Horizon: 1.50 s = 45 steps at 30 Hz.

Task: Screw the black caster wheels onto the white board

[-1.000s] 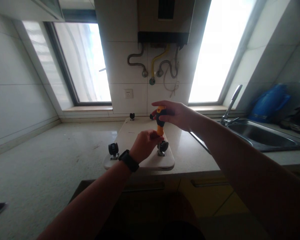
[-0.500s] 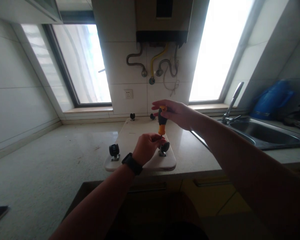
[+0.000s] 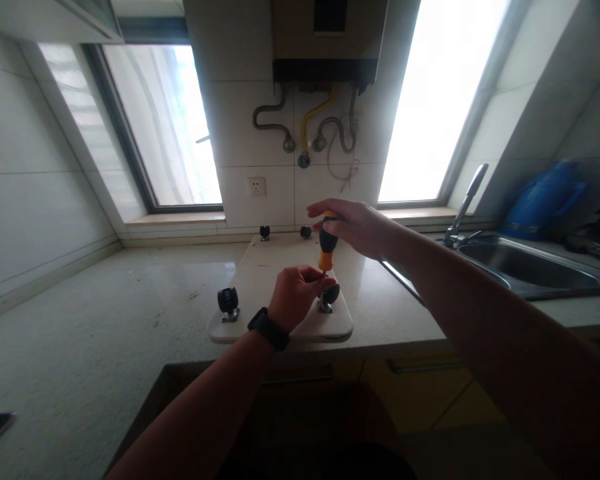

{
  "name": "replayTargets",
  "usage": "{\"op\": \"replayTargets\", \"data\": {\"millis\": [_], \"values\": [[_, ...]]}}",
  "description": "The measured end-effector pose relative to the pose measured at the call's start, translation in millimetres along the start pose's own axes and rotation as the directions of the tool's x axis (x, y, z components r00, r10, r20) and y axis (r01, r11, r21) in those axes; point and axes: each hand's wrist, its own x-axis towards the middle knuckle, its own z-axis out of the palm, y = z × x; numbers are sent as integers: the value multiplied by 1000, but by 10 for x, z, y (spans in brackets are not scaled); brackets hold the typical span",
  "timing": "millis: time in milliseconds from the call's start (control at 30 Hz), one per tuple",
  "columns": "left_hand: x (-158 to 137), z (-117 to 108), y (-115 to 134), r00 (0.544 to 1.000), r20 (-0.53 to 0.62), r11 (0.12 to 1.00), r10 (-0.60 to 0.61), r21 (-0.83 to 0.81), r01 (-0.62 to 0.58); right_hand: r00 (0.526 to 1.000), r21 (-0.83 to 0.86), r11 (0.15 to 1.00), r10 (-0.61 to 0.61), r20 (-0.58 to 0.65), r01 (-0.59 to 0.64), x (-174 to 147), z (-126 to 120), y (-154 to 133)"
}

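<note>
A screwdriver (image 3: pixel 328 241) with a black and orange handle stands nearly upright. My right hand (image 3: pixel 357 227) closes around the top of its handle from the right. My left hand (image 3: pixel 297 293), wearing a black watch (image 3: pixel 269 329), is pinched at the bottom of the shaft; what lies between those fingertips is hidden. Just under them is a caster wheel (image 3: pixel 332 293) on a metal bracket, at the near right corner of a white board (image 3: pixel 260 273). Another caster (image 3: pixel 228 300) stands at the near left corner, and two small black ones (image 3: pixel 265 232) at the far end.
The board rests on a pale stone countertop (image 3: pixel 155 320), its near end at the front edge. To the right are a steel sink (image 3: pixel 525 260), a faucet (image 3: pixel 466 207) and a blue jug-like container (image 3: pixel 545 200). A water heater (image 3: pixel 330 40) with pipes hangs on the tiled wall.
The screwdriver and my right hand have shifted very slightly to the right. My left hand has moved a little the same way, keeping its pinch by the caster.
</note>
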Motion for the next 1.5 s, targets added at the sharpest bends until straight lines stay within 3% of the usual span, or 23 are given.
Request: {"op": "replayTargets", "data": {"millis": [67, 133, 233, 333, 400, 467, 567, 633, 733, 800, 867, 967, 1067, 1133, 1233, 1300, 1400, 1500], "values": [[-5, -15, 2, 1000, 9, 1000, 11, 5, -11, 985, 219, 976, -32, 172, -6, -13, -67, 42], [-18, -29, 8, 1000, 25, 1000, 12, -10, -12, 978, 254, 967, -25, 206, -29, -24, -99, 56], [-43, -34, 24, 999, 46, 1000, 4, -27, -3, 999, 29, 999, 42, 14, -43, -23, -58, 34], [-59, -17, 44, 999, 38, 1000, -1, 3, 1, 970, -213, 973, 34, -241, -87, -6, 49, 2], [-58, 0, 48, 1000, -8, 999, -14, 37, 15, 946, -295, 947, 23, -322, -123, 8, 110, -16], [-47, 13, 37, 998, -57, 998, -21, 60, 24, 944, -338, 929, 35, -329, -153, 20, 137, -31], [-25, 19, -3, 998, -64, 999, -2, 49, 5, 970, -241, 960, 89, -228, -145, 22, 98, -43], [-17, 12, -31, 998, -57, 1000, 6, 29, -4, 996, -15, 996, 83, -30, -84, 12, 31, -37], [-25, -10, -51, 999, -46, 1000, 18, 21, -17, 970, 267, 961, 0, 242, -66, -1, -74, -8], [-39, -21, -43, 999, -34, 999, 29, 24, -28, 962, 284, 955, 1, 274, -81, 5, -112, 10], [-56, -25, -22, 999, -31, 999, 32, 27, -31, 979, 193, 978, 34, 203, -74, 22, -104, 13], [-73, -22, 12, 1000, -21, 999, 23, 34, -23, 997, -56, 996, 75, -15, -76, 44, -15, -29], [-68, -19, 11, 1000, -19, 998, 18, 56, -17, 971, -275, 954, 57, -233, -122, 39, 105, -111], [-53, -17, -16, 999, -43, 999, 13, 49, -11, 957, -365, 918, 45, -288, -153, 26, 153, -152], [-32, -17, -59, 999, -50, 1000, -1, -15, 0, 981, -288, 952, 54, -185, -107, 12, 138, -137], [-27, -21, -67, 1000, -20, 998, -12, -67, 10, 1000, -48, 999, 11, -11, -12, 11, 84, -78], [-34, -33, -47, 1000, 5, 994, -21, -103, 22, 982, 256, 967, -54, 180, 7, 21, -9, 11], [-49, -42, -23, 1000, 6, 998, -15, -65, 15, 987, 221, 974, 11, 160, -47, 39, -50, 25]]}}
